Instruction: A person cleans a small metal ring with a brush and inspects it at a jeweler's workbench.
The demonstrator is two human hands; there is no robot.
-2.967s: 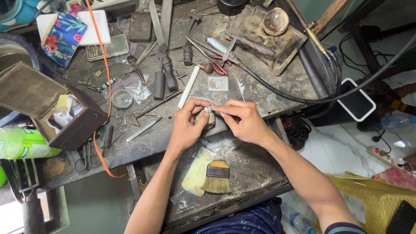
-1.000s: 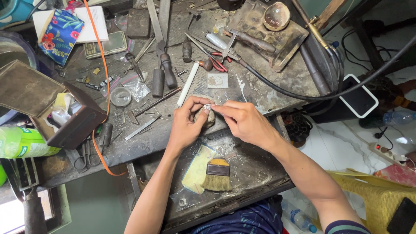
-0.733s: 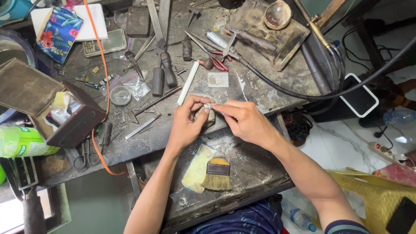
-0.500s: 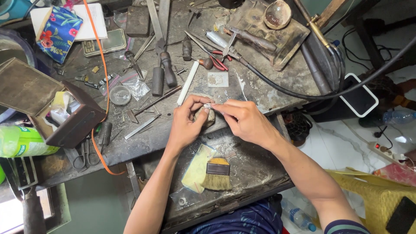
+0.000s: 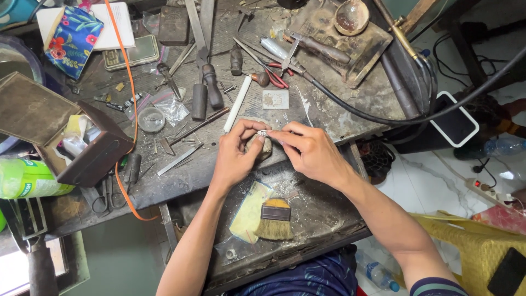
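At the front edge of the grimy workbench (image 5: 329, 109), my left hand (image 5: 236, 156) pinches a small silver metal piece (image 5: 262, 133) over a wooden bench peg (image 5: 265, 149). My right hand (image 5: 309, 152) meets it from the right, its fingertips closed on a thin tool whose tip touches the piece; the tool is mostly hidden by the fingers. Below the hands, a pull-out tray (image 5: 323, 214) holds a yellow cloth (image 5: 249, 211) and a flat brush (image 5: 275, 218).
Files (image 5: 203, 82), pliers (image 5: 271, 68), a white stick (image 5: 237, 104), a small glass dish (image 5: 151, 118) and plastic bags litter the bench. A brown box (image 5: 66, 137) stands at the left, a torch with black hose (image 5: 405, 71) at the right. An orange cord (image 5: 129, 82) crosses the bench.
Both hands stay at the same spot on the bench peg; only slight finger shifts on the small piece show.
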